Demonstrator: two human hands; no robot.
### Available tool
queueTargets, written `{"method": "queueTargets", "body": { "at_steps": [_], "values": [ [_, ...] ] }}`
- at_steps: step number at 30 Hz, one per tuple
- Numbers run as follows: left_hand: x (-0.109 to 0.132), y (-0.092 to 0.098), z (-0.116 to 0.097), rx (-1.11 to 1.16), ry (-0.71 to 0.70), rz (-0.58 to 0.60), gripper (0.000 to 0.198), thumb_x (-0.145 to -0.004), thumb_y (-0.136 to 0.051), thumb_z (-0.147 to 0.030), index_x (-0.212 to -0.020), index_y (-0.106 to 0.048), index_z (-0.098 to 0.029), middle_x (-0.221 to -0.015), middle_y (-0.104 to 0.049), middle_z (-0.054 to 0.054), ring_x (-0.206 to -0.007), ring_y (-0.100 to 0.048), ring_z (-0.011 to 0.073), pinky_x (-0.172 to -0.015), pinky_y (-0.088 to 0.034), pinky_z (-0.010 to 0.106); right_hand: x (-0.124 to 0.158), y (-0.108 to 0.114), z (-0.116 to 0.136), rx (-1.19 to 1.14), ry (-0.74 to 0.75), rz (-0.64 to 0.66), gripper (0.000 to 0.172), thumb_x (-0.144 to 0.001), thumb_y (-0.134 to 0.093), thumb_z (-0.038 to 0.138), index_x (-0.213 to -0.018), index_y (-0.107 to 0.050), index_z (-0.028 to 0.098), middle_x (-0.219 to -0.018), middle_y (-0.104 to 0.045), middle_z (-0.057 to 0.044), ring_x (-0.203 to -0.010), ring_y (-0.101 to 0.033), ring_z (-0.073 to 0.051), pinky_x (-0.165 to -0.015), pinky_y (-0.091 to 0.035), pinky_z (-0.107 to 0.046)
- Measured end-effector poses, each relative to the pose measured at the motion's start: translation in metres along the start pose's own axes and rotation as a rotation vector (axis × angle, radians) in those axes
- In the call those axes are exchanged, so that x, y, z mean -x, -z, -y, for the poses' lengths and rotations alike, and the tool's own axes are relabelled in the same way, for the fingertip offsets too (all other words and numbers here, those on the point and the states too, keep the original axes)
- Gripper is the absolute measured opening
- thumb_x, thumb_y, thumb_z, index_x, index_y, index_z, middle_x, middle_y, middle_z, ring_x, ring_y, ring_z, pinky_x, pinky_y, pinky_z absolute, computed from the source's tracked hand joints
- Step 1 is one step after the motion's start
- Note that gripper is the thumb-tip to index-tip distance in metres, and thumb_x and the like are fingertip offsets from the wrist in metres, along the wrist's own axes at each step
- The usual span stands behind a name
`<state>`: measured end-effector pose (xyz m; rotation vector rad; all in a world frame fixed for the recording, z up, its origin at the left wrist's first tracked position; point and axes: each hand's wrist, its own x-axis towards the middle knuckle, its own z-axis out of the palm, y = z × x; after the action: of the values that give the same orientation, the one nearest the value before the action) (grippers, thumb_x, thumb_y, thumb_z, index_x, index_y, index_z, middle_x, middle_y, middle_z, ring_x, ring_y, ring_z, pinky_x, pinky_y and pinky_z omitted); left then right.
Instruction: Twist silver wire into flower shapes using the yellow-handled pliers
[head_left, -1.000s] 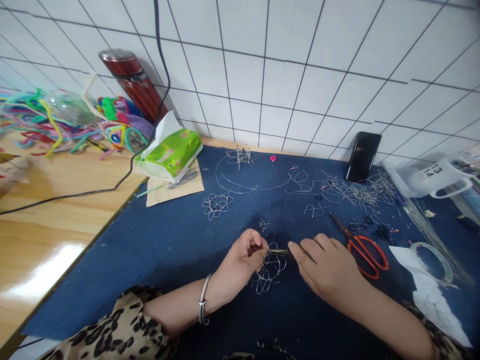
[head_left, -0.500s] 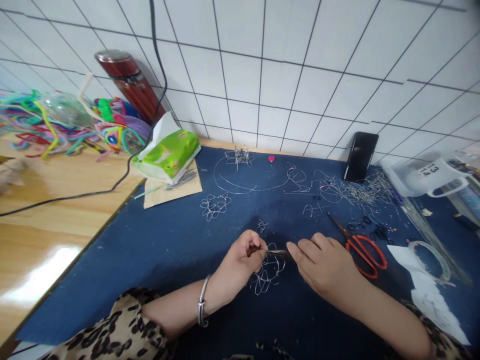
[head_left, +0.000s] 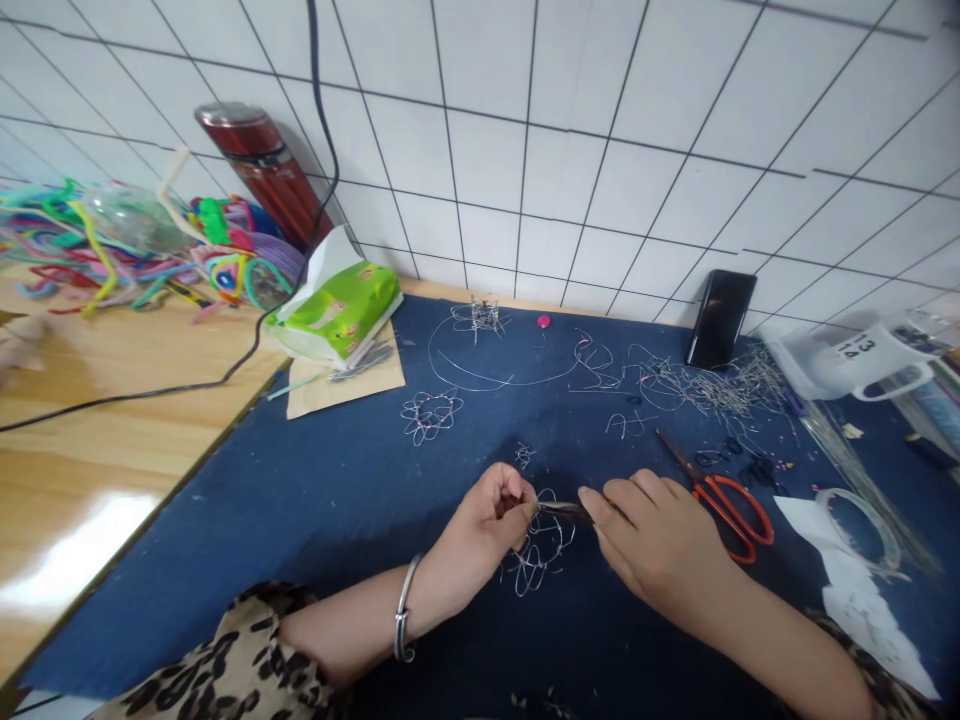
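My left hand (head_left: pixel 474 535) is closed in a pinch on a looped silver wire flower (head_left: pixel 531 573), whose petals hang below the fingertips. Small pink beads dot its wire. In my closed right hand (head_left: pixel 660 540) is a pair of pliers (head_left: pixel 559 508); their narrow metal jaws point left and reach the wire at my left fingertips, while the handles are hidden in the palm. Whether the jaws grip the wire is too small to tell. A tiny twisted wire piece (head_left: pixel 523 455) lies just beyond my left hand.
Orange-handled scissors (head_left: pixel 731 510) lie right of my right hand. Another wire flower (head_left: pixel 432 414), a wire heap (head_left: pixel 731 385), a phone (head_left: pixel 721 320) and a white jug (head_left: pixel 862 360) are farther back. Tissues (head_left: pixel 341 310), a red flask (head_left: pixel 262 170) and pipe cleaners (head_left: pixel 112 270) stand left.
Both hands, the pliers and the wire flower have shifted very slightly right in view. The hold of each hand looks the same.
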<state>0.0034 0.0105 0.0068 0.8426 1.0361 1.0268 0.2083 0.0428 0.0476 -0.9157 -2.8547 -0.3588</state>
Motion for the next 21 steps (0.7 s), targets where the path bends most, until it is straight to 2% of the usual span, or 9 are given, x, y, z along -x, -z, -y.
{"method": "queueTargets", "body": {
  "at_steps": [21],
  "values": [
    [-0.0012,0.0002,0.0024,0.071,-0.006,-0.024,0.017,-0.076,-0.049,-0.006,-0.077,-0.037,-0.019,-0.074,-0.051,-0.004,-0.052,-0.042,0.0058,-0.053,-0.033,0.022,0.0032,-0.0069,-0.0018,0.054,0.030,0.031,0.035,-0.081,-0.052,0.019,-0.116,-0.054,0.017,-0.085,-0.056,-0.006,-0.074,-0.042,-0.018,-0.061,-0.031,-0.032]
  ]
}}
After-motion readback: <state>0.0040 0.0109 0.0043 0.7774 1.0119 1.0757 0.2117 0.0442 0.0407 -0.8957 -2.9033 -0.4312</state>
